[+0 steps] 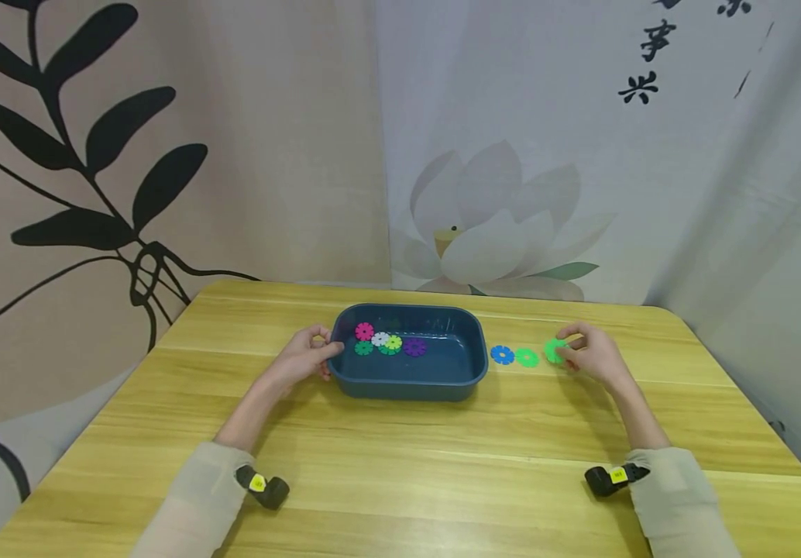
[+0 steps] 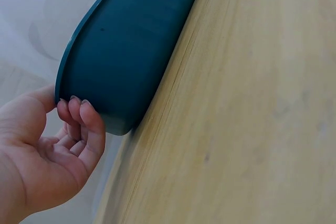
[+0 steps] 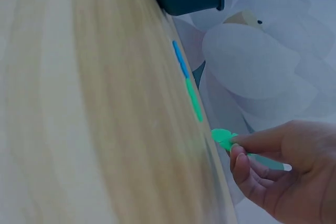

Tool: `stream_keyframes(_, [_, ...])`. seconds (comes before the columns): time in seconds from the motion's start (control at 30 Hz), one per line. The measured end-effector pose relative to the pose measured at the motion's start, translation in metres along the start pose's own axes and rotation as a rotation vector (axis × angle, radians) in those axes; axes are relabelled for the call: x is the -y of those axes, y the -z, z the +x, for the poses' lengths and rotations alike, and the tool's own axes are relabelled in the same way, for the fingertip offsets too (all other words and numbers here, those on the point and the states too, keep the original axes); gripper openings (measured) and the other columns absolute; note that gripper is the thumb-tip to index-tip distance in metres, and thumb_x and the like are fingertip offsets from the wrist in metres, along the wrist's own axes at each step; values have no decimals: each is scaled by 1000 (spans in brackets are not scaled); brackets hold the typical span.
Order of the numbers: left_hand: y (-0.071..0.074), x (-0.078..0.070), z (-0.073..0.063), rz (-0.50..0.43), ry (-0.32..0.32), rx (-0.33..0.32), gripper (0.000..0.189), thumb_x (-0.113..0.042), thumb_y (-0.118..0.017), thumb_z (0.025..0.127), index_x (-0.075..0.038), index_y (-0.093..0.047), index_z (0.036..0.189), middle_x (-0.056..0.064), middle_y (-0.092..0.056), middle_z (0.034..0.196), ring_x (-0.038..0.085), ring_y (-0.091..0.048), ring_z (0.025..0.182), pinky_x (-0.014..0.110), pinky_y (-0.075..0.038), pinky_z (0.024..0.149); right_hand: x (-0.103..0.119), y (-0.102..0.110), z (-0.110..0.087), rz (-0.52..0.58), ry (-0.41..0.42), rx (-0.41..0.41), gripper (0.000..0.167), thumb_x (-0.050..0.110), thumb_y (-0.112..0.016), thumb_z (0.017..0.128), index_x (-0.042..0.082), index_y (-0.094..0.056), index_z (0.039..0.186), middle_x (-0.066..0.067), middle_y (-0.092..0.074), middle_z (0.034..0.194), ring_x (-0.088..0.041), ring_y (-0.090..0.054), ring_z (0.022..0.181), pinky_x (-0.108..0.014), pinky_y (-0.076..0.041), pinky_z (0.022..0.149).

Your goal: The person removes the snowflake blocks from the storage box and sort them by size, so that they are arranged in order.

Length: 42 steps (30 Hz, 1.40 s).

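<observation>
A dark blue rectangular basin (image 1: 407, 391) stands on the wooden table. At its left end my left hand (image 1: 303, 355) grips the rim, thumb over the edge and fingers curled against the outer wall, as the left wrist view shows on the basin (image 2: 126, 51). To the right of the basin my right hand (image 1: 592, 356) pinches a bright green notched plastic disc (image 3: 222, 137) between thumb and fingers, just above the tabletop. Left of that hand a blue notched disc (image 1: 502, 355) and a green notched disc (image 1: 527, 357) lie flat, side by side.
Inside the basin, toward its left, lie several notched discs: a pink disc (image 1: 364, 331), a white disc (image 1: 380, 339), a purple disc (image 1: 414, 347), plus green and yellow ones. Behind the table (image 1: 400, 465) hangs a printed curtain (image 1: 289, 155).
</observation>
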<state>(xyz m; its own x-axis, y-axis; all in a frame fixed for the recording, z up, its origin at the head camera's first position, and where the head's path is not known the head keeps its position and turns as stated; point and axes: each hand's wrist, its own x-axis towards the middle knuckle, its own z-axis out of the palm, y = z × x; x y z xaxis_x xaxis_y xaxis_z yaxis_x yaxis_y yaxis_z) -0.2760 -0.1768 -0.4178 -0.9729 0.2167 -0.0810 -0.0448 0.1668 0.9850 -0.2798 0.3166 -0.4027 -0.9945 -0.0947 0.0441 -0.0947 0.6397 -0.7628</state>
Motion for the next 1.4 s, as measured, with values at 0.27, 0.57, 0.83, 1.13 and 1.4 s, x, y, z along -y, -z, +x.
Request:
stream_keyframes(0.27, [0,0,1,0,-1,2,18,-7,-60,100,-3,-43,104,2,-56,67,12,-55,57,25,-53,57,-12,-3,2,15,-59,55,31,1,-61,98,-13,-53,124,-14,-66,80,-19,-65,65,-29,-55,60])
stream_keyframes(0.57, [0,1,1,1,-2,10,19,-8,-60,101,-3,-43,106,1,-55,66,13,-55,57,25,-53,58,-11,-6,0,-62,-69,52,34,8,-66,97,-12,-56,123,-20,-68,92,-20,-66,70,-31,-56,64])
stream_keyframes(0.83, [-1,0,1,15,-1,9,19,-9,-60,101,-3,-43,106,1,-55,66,13,-55,57,25,-53,58,-11,-3,-1,-97,-86,39,34,11,-64,98,-11,-56,123,-25,-66,102,-21,-66,72,-33,-55,67])
stream_keyframes(1.13, [-1,0,1,17,-3,7,18,-9,-60,100,-3,-43,105,1,-56,66,13,-55,58,25,-53,58,0,2,-3,-56,-38,-15,37,14,-62,100,-10,-56,127,-31,-60,118,-31,-69,87,-35,-57,70])
stream_keyframes(1.4, [1,-1,0,26,-6,5,18,-9,-60,101,-3,-44,105,1,-55,66,13,-56,58,25,-53,58,18,1,-3,-33,11,-49,39,20,-59,102,-7,-57,130,-29,-61,123,-40,-69,98,-52,-55,85])
